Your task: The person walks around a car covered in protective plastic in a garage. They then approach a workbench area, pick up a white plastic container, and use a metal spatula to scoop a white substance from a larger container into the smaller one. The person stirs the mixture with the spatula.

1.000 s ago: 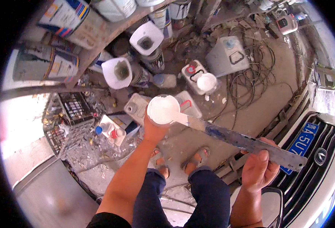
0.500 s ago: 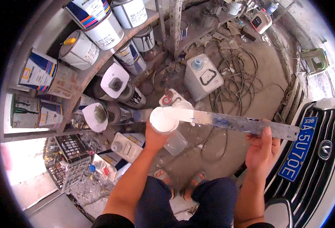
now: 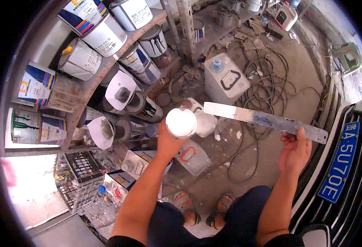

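My left hand (image 3: 168, 140) is wrapped round a cup of white paint (image 3: 181, 122), held upright with its open top facing me. My right hand (image 3: 294, 149) pinches a long flat paint stirring stick (image 3: 263, 120) near its far right end, where a small hole shows. White paint coats the stick's left end, and grey and blue stains run along the rest. That white tip hangs just right of the cup, apart from it. Below the cup stands a clear plastic jug with a red handle (image 3: 192, 157), partly hidden by my hand.
Paint cans (image 3: 137, 64) crowd the metal shelves (image 3: 100, 68) on the left, some with paper funnels (image 3: 120, 91). A large metal canister (image 3: 226, 78) and a tangled hose (image 3: 267, 78) lie ahead. At right is a car's front grille (image 3: 353, 177). A black crate (image 3: 82, 168) sits lower left.
The stick's white tip has come away from over the cup, to the right and slightly up. My right hand moved a little right with it. My left hand still holds the cup.
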### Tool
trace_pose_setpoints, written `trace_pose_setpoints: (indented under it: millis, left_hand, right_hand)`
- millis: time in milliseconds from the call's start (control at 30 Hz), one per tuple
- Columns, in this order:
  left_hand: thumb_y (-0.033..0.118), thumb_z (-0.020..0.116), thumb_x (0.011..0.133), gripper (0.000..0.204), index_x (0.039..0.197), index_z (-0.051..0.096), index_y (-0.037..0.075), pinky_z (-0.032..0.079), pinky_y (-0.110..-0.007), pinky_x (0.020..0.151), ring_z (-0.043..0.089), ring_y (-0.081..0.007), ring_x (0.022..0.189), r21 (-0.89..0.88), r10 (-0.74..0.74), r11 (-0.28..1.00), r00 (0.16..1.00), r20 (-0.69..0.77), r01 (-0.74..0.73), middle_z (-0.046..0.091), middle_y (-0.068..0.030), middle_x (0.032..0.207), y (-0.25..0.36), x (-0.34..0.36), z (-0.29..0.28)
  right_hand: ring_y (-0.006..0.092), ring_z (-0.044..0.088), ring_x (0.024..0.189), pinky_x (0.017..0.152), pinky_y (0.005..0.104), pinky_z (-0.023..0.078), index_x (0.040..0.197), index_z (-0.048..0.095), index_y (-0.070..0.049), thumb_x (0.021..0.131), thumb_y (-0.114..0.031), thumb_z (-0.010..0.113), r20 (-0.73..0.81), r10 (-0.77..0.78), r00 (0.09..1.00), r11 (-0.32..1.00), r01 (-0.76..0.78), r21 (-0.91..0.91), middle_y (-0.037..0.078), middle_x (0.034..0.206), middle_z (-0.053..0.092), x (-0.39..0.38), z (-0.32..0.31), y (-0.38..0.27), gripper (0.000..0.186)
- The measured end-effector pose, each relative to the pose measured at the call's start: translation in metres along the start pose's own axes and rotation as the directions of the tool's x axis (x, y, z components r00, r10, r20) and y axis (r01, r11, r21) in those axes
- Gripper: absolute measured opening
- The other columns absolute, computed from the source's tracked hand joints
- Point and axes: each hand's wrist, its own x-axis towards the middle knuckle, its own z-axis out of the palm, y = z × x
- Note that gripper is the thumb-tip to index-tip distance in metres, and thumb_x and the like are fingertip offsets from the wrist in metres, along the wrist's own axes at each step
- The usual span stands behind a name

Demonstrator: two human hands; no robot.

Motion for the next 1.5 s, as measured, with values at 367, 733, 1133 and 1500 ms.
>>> trace_pose_setpoints:
  millis: [367,733,1133,1500]
  left_hand:
    - [0.017,0.081,0.063,0.078,0.128,0.042,0.0,0.04,-0.044,0.099,0.048,-0.0367,0.117,0.234,0.031,0.971,0.996,0.087,-0.051,0.052,-0.0214,0.123,-0.011,0.001,0.012]
    - [0.015,0.08,0.063,0.078,0.13,0.042,0.0,0.037,-0.047,0.1,0.045,-0.0402,0.117,0.336,0.116,0.929,0.984,0.131,-0.155,0.052,-0.0219,0.123,-0.005,0.005,0.012]
    - [0.02,0.081,0.065,0.077,0.13,0.044,0.003,0.037,-0.047,0.098,0.046,-0.0394,0.115,0.357,0.148,0.911,0.972,0.182,-0.206,0.052,-0.0195,0.123,0.001,0.009,0.012]
    - [0.009,0.079,0.062,0.068,0.123,0.05,0.002,0.042,-0.043,0.098,0.054,-0.0362,0.112,0.3,0.147,0.936,0.979,0.138,-0.183,0.057,-0.0195,0.118,0.01,0.011,0.015]
  right_hand:
    - [0.0154,0.061,0.075,0.067,0.0296,0.05,0.104,0.059,0.002,0.096,-0.021,0.055,0.209,0.006,0.978,0.972,0.043,-0.229,0.008,0.09,0.065,-0.001,0.002,0.036,0.024]
    - [0.0108,0.058,0.073,0.066,0.0268,0.049,0.099,0.063,0.002,0.096,-0.022,0.056,0.288,-0.019,0.957,0.954,0.104,-0.28,0.004,0.085,0.064,-0.005,0.01,0.043,0.026]
    - [0.0112,0.059,0.075,0.068,0.0255,0.048,0.108,0.061,0.003,0.096,-0.02,0.056,0.394,-0.004,0.919,0.917,0.161,-0.366,0.005,0.087,0.064,-0.002,0.007,0.052,0.027]
    - [0.0132,0.053,0.069,0.064,0.03,0.044,0.095,0.063,0.002,0.096,-0.022,0.055,0.44,-0.088,0.894,0.89,0.269,-0.369,0.005,0.073,0.06,-0.004,0.013,0.053,0.025]
